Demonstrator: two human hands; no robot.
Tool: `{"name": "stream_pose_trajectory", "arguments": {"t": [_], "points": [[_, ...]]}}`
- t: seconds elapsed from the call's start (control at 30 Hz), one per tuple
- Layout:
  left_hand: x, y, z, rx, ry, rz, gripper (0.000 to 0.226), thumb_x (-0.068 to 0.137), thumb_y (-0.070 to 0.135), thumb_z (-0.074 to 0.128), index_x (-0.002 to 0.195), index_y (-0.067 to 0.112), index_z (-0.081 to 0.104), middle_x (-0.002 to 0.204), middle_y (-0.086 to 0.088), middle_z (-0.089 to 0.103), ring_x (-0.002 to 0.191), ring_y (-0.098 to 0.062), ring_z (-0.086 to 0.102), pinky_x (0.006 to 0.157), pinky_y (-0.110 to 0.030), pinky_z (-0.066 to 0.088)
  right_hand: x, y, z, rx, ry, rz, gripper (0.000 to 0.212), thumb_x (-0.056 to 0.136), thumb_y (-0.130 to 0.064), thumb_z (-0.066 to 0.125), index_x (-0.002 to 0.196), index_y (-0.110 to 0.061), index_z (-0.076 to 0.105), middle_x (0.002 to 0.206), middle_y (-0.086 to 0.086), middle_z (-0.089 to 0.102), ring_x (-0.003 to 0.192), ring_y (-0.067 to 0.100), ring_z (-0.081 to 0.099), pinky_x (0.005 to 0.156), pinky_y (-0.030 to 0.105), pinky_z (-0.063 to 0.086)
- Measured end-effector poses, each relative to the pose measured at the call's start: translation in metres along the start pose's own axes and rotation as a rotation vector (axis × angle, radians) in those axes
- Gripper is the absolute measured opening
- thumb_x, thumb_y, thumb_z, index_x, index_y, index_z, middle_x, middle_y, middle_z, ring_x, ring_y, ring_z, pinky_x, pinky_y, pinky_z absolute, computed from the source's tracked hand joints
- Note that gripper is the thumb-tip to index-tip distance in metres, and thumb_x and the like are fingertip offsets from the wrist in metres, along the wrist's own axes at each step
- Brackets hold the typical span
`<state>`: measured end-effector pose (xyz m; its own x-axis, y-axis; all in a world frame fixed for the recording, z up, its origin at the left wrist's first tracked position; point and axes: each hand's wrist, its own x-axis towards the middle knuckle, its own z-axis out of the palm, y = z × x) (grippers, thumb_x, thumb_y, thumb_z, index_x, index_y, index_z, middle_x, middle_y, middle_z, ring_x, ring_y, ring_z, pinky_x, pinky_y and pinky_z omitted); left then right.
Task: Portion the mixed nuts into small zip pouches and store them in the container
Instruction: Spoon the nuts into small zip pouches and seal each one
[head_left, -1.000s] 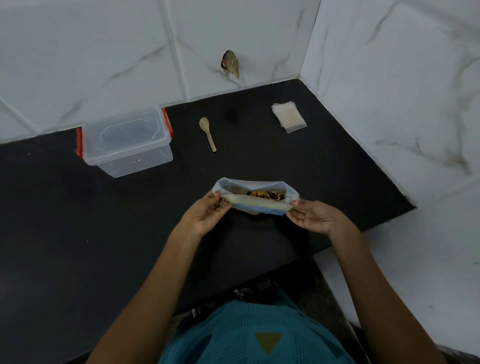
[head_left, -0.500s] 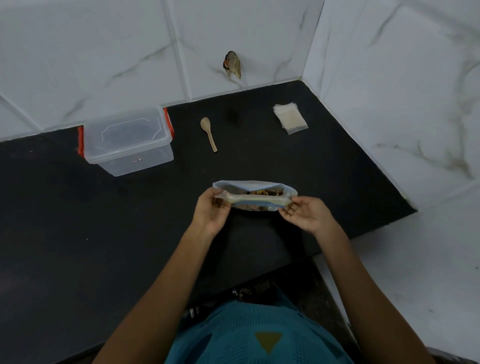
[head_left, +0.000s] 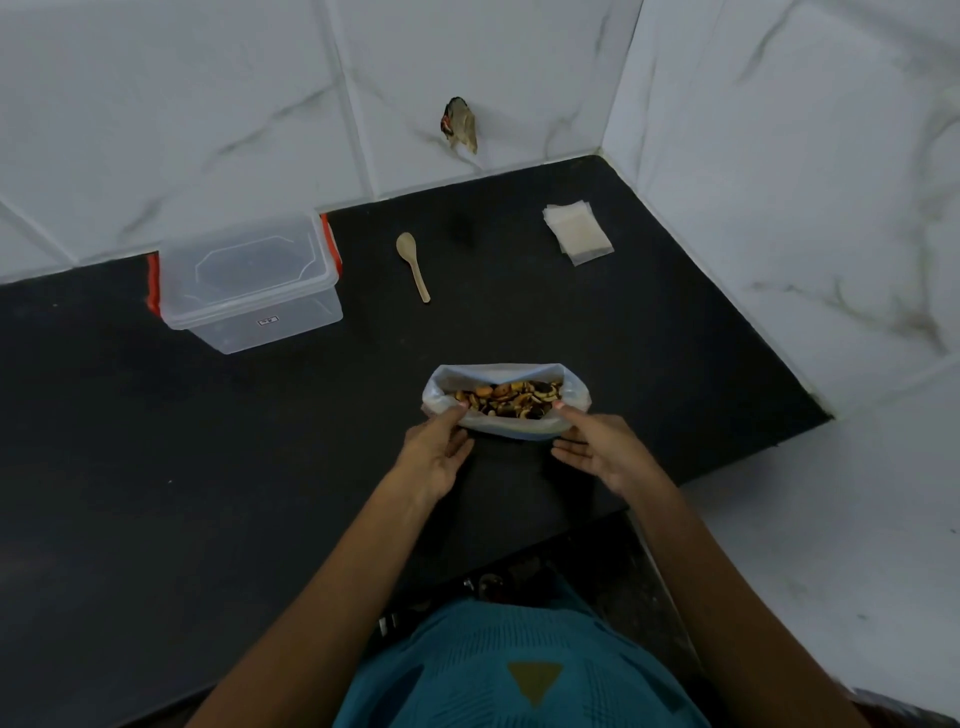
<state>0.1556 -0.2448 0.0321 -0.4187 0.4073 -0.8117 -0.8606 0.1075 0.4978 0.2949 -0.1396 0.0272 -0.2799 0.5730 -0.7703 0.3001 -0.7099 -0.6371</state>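
Two hands meet at the near lip of the bag. The left hand holds the lip's left end and the right hand its right end. Each has its thumb on top of the rim and its fingers tucked below against the plastic, so the mouth gapes wide between them. Both forearms reach in from the bottom edge, over a teal garment.

The bag sits on the black counter, near its front edge and somewhat right of centre. The nuts lie in a brown and dark heap inside, in plain sight through the opening.

Further back, a small wooden spoon lies flat with its bowl toward the wall, well apart from the bag. To its left the clear container stands against the wall, lid on, with a red latch at each end. To the spoon's right, near the corner, the pouches lie in a flat stack, slightly fanned.

On the white tiled wall above the spoon is a dark, ragged patch; I cannot tell what it is.
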Motion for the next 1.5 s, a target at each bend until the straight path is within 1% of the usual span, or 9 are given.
{"name": "stream_pose_trajectory", "arguments": {"t": [0.17, 0.33, 0.5, 0.73, 0.9, 1.13, 1.27, 1.37, 1.5], "points": [[-0.002, 0.003, 0.001, -0.032, -0.095, -0.065, 0.038, 0.089, -0.001, 0.053, 0.126, -0.002, 0.046, 0.102, -0.016, 0.058, 0.108, -0.026, 0.057, 0.092, -0.039, 0.047, -0.004, -0.005, -0.002, 0.228, -0.076, 0.029, 0.015, 0.086, 0.0, 0.057, 0.101, 0.003, 0.057, 0.093, 0.016, 0.062, 0.095, 0.023, 0.061, 0.08, 0.034, 0.051], [-0.003, 0.002, -0.003, -0.031, -0.217, -0.005, 0.035, 0.093, 0.006, 0.05, 0.127, 0.007, 0.045, 0.121, -0.014, 0.058, 0.116, -0.026, 0.054, 0.095, -0.044, 0.041, -0.002, -0.007, -0.008, 0.382, -0.207, 0.147, 0.019, 0.088, -0.003, 0.053, 0.106, 0.002, 0.055, 0.097, 0.015, 0.063, 0.089, 0.022, 0.061, 0.061, 0.031, 0.057], [0.0, -0.007, -0.004, -0.199, -0.357, 0.007, 0.026, 0.097, 0.024, 0.042, 0.115, 0.007, 0.052, 0.101, -0.01, 0.061, 0.096, -0.019, 0.059, 0.096, -0.038, 0.042, 0.003, -0.003, -0.006, 0.555, -0.254, 0.128, 0.013, 0.091, -0.002, 0.048, 0.102, -0.003, 0.054, 0.097, 0.013, 0.062, 0.093, 0.022, 0.059, 0.092, 0.05, 0.04], [0.001, -0.005, -0.005, -0.079, -0.382, -0.006, 0.04, 0.091, 0.044, 0.047, 0.118, 0.014, 0.051, 0.119, -0.009, 0.058, 0.115, -0.022, 0.053, 0.095, -0.032, 0.044, 0.0, 0.002, -0.002, 0.708, -0.25, 0.125, 0.019, 0.087, -0.01, 0.045, 0.102, -0.004, 0.055, 0.105, 0.015, 0.061, 0.1, 0.027, 0.057, 0.089, 0.042, 0.043], [0.005, -0.008, -0.015, 0.257, -0.181, -0.014, 0.027, 0.084, 0.004, 0.061, 0.109, 0.01, 0.054, 0.095, -0.006, 0.061, 0.09, -0.016, 0.059, 0.089, -0.031, 0.046, -0.002, 0.004, -0.003, 0.247, -0.176, 0.066, 0.027, 0.087, -0.012, 0.056, 0.113, -0.011, 0.05, 0.1, 0.01, 0.06, 0.094, 0.02, 0.058, 0.075, 0.03, 0.047], [0.007, -0.009, -0.026, 0.555, -0.039, 0.159, 0.058, 0.081, 0.013, 0.067, 0.126, 0.009, 0.031, 0.115, -0.011, 0.052, 0.1, -0.02, 0.057, 0.086, -0.034, 0.052, -0.005, 0.014, -0.003, -0.76, 0.364, -0.455, 0.045, 0.086, -0.035, 0.059, 0.118, -0.005, 0.052, 0.119, 0.009, 0.044, 0.1, 0.024, 0.054, 0.086, 0.041, 0.049], [0.006, -0.001, -0.027, 0.866, 0.122, 0.606, 0.047, 0.085, 0.018, 0.063, 0.125, 0.009, 0.04, 0.119, -0.004, 0.033, 0.108, -0.019, 0.045, 0.091, -0.032, 0.045, -0.003, 0.003, -0.002, -0.767, 0.354, -0.593, 0.049, 0.09, -0.032, 0.057, 0.129, -0.005, 0.046, 0.129, 0.01, 0.044, 0.106, 0.019, 0.05, 0.08, 0.026, 0.039], [0.008, 0.007, -0.028, 1.126, 0.066, 0.834, 0.022, 0.088, 0.014, 0.059, 0.11, 0.011, 0.055, 0.112, -0.006, 0.051, 0.101, -0.018, 0.055, 0.083, -0.03, 0.05, 0.002, -0.001, -0.004, -0.825, 0.328, -0.64, 0.025, 0.089, -0.018, 0.059, 0.11, -0.005, 0.059, 0.113, 0.013, 0.058, 0.089, 0.016, 0.055, 0.073, 0.027, 0.044], [0.008, 0.012, -0.024, 1.272, 0.074, 0.992, 0.014, 0.092, 0.016, 0.053, 0.104, 0.012, 0.057, 0.104, -0.004, 0.057, 0.087, -0.013, 0.058, 0.073, -0.029, 0.053, 0.002, -0.001, -0.002, -0.866, 0.336, -0.613, 0.032, 0.086, -0.021, 0.061, 0.116, -0.011, 0.056, 0.114, 0.008, 0.058, 0.099, 0.021, 0.058, 0.083, 0.038, 0.05]]}}
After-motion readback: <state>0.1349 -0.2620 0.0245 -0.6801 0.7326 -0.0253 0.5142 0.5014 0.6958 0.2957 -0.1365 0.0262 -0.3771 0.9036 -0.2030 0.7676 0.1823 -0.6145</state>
